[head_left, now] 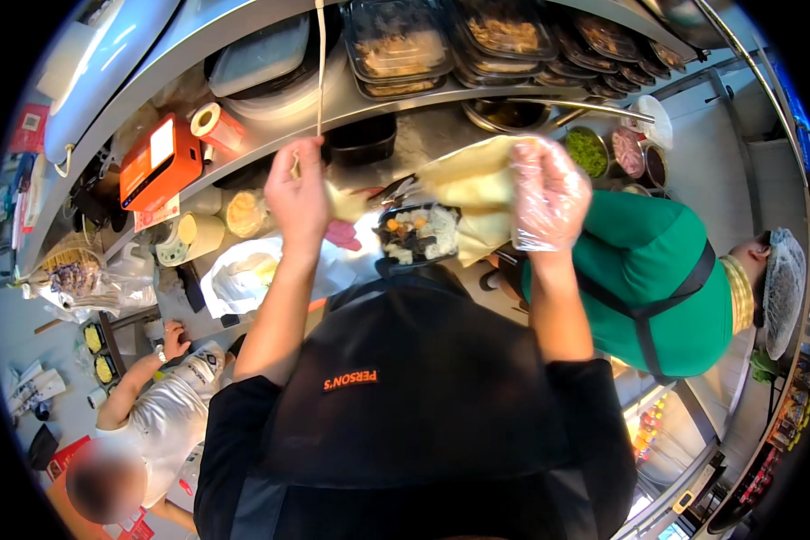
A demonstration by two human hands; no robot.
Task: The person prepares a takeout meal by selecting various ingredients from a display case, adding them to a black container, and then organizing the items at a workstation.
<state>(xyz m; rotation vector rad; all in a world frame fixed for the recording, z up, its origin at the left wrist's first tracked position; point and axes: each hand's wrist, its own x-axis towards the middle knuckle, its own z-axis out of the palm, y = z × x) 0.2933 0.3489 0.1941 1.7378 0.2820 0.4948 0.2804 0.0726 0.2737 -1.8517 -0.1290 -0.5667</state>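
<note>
My left hand (297, 198) is bare, raised at the left of the work spot. Its thumb and forefinger are pinched together; what they hold, if anything, is too small to make out. A white cord (321, 67) hangs down to its fingertips, and I cannot tell whether they touch it. My right hand (551, 193) wears a clear plastic glove and is closed on the edge of a pale yellow sheet or bag (472, 184), which spreads leftward. Between my hands and lower sits a black food tray (387, 263) with white, dark and orange food (420, 234) in it.
Stacked lidded food boxes (400, 49) line the shelf above. An orange printer (160, 162) and a label roll (216, 128) stand at left. Close on my right bends a co-worker in green (657, 279); another person (166, 396) is at lower left. Bowls of greens (587, 151) stand at far right.
</note>
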